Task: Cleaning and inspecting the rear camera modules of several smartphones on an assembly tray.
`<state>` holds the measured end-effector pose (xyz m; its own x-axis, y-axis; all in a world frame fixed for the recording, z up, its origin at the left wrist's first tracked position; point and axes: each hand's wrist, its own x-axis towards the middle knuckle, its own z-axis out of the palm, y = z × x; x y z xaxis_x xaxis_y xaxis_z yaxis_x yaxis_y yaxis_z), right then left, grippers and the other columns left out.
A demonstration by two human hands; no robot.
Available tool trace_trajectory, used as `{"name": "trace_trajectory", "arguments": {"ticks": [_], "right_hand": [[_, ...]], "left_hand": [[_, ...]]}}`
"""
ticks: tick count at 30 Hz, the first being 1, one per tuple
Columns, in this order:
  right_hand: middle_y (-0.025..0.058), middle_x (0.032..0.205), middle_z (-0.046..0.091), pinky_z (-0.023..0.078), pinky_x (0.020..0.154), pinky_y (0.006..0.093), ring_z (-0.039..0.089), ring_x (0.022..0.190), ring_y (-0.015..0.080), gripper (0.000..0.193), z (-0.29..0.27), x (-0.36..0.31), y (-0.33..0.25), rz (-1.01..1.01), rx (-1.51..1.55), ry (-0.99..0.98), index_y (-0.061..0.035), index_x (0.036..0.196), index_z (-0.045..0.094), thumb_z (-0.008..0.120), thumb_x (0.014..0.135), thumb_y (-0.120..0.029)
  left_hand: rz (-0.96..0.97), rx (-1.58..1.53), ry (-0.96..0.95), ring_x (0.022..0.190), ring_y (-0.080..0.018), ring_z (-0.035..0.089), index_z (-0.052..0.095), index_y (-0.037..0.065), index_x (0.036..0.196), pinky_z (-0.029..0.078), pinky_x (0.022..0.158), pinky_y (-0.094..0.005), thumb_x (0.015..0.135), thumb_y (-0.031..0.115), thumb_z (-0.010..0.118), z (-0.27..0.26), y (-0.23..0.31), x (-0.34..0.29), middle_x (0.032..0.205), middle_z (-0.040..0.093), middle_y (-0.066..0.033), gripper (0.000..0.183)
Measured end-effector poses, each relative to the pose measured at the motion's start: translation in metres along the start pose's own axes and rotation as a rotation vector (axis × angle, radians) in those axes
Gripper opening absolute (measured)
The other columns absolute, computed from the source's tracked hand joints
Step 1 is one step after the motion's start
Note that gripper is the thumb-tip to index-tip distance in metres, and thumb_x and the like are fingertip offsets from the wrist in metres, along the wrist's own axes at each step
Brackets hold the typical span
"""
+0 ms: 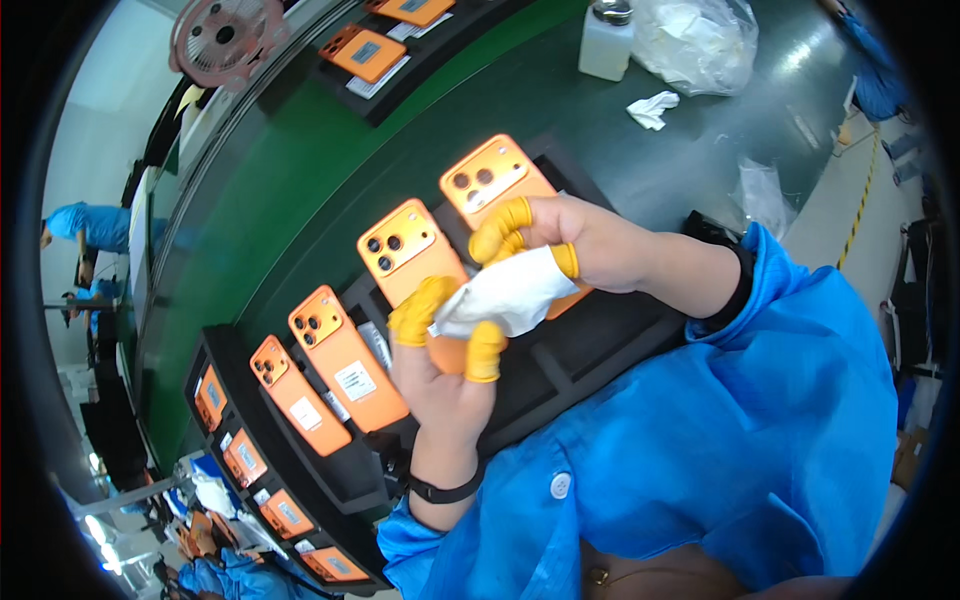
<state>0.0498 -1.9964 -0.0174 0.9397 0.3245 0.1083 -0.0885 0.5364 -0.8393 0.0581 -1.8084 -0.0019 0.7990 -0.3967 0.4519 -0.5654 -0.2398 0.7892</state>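
Green bench spreads beneath a black tray, where four orange phones lie camera side up, in a row from its left end to its right end. Left hand and right hand both pinch the white cloth, stretched between them above the two phones nearest the tray's right end. Work with the cloth looks under way; which phones are done and which are left cannot be told. Yellow finger caps cover several fingertips
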Motion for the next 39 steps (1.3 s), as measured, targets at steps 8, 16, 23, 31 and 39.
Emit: {"name": "trace_trajectory", "arguments": {"ticks": [8, 16, 23, 31, 39], "right_hand": [[0.0101, 0.099, 0.057, 0.046, 0.08, 0.031, 0.057, 0.091, 0.018, 0.021, -0.058, -0.005, -0.046, -0.4, 0.131, 0.324, -0.0028, 0.101, 0.051, 0.045, 0.081, -0.002], [0.0069, 0.098, 0.057, 0.044, 0.08, 0.0265, 0.056, 0.089, 0.016, 0.026, -0.087, 0.003, -0.046, -0.164, -0.477, 0.727, -0.0035, 0.102, 0.054, 0.051, 0.077, 0.0], [0.013, 0.098, 0.056, 0.044, 0.079, 0.0355, 0.055, 0.09, 0.0283, 0.036, -0.104, -0.033, -0.063, 0.289, -1.762, 0.988, -0.0065, 0.102, 0.056, 0.063, 0.067, -0.014], [0.0118, 0.091, 0.058, 0.045, 0.074, 0.0327, 0.057, 0.084, 0.0244, 0.024, -0.107, -0.022, -0.063, 0.434, -1.733, 0.949, -0.0028, 0.088, 0.06, 0.065, 0.069, -0.018], [0.0017, 0.083, 0.054, 0.043, 0.06, 0.0207, 0.052, 0.072, 0.0065, 0.017, -0.011, -0.002, -0.016, 0.074, -0.594, 0.056, -0.0021, 0.086, 0.053, 0.063, 0.077, -0.011]], "left_hand": [[-0.045, 0.042, 0.005, 0.097, -0.0194, 0.05, 0.046, -0.001, 0.111, 0.036, 0.085, -0.0289, 0.078, 0.01, 0.059, -0.01, -0.006, -0.004, 0.105, 0.053, -0.0116, 0.037], [-0.034, 0.062, 0.026, 0.092, -0.0215, 0.051, 0.049, -0.002, 0.107, 0.038, 0.081, -0.029, 0.076, 0.011, 0.061, -0.007, -0.007, -0.004, 0.101, 0.054, -0.0121, 0.035], [-0.035, 0.065, -0.038, 0.099, -0.0174, 0.05, 0.046, -0.001, 0.112, 0.036, 0.085, -0.0281, 0.082, 0.013, 0.056, -0.008, -0.01, -0.003, 0.108, 0.053, -0.0109, 0.035], [-0.047, 0.032, 0.009, 0.092, -0.0215, 0.051, 0.049, -0.003, 0.105, 0.039, 0.081, -0.0293, 0.077, 0.014, 0.061, -0.012, -0.007, -0.004, 0.098, 0.052, -0.0126, 0.035], [-0.174, -0.404, -0.044, 0.095, -0.0181, 0.05, 0.044, -0.001, 0.113, 0.039, 0.083, -0.0287, 0.072, 0.028, 0.069, -0.002, -0.002, -0.004, 0.105, 0.051, -0.0091, 0.056]]}}
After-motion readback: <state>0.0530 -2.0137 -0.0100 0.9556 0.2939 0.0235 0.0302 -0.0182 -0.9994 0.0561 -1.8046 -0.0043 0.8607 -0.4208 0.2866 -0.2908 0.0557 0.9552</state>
